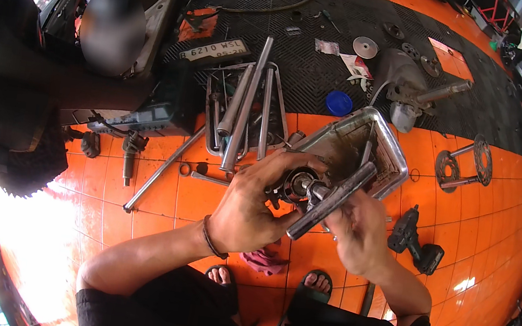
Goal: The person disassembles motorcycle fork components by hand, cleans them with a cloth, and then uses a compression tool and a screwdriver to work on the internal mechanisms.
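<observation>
My left hand (252, 205) grips a round dark metal part (296, 184) with a shiny ring at its centre. My right hand (357, 232) holds a grey metal bar (334, 199) that is set into that part and slants from lower left to upper right. Both hands are greasy and meet just in front of a dented metal tray (394, 155) on the orange tiled floor. Between my sandalled feet, under the hands, lies a pink rag (264, 260).
A second tray (207, 131) with long steel tubes (247, 105) lies to the left. Loose rods and a wrench lie on the tiles. A black power tool (414, 239) sits to the right, sprockets (465, 162) further right, and a blue lid (339, 103) on the black mat (329, 47).
</observation>
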{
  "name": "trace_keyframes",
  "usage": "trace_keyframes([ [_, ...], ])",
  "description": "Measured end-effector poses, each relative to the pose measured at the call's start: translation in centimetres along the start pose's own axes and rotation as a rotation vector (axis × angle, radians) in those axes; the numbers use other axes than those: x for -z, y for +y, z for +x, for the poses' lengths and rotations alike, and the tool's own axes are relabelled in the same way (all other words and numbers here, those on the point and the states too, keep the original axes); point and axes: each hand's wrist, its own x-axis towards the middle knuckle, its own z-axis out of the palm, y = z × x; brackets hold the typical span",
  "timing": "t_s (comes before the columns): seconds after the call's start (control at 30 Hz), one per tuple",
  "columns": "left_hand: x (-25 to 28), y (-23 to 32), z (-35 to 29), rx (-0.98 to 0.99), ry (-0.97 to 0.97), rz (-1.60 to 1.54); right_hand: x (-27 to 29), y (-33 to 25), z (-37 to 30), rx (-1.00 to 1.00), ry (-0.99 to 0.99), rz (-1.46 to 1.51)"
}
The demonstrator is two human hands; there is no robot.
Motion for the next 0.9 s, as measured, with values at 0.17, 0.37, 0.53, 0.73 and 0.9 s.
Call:
trace_keyframes([
  [0.17,0.1,0.0,-0.2,0.098,-0.024,-0.139,1.3,-1.4,0.9,-0.363,-0.249,0.531],
  [0.37,0.4,0.2,0.0,0.056,-0.039,-0.040,0.5,-1.7,1.2,0.255,0.005,-0.091],
  [0.53,0.3,-1.1,-0.4,0.042,0.028,-0.124,0.9,-1.1,1.5,0.493,0.067,-0.456],
  [0.73,0.9,-0.1,-0.2,0.115,-0.055,-0.098,0.8,-1.1,1.4,-0.430,-0.178,0.748],
  [0.9,1.2,0.0,-0.3,0.132,-0.089,-0.093,0.7,-0.3,1.8,0.693,0.229,-0.441],
])
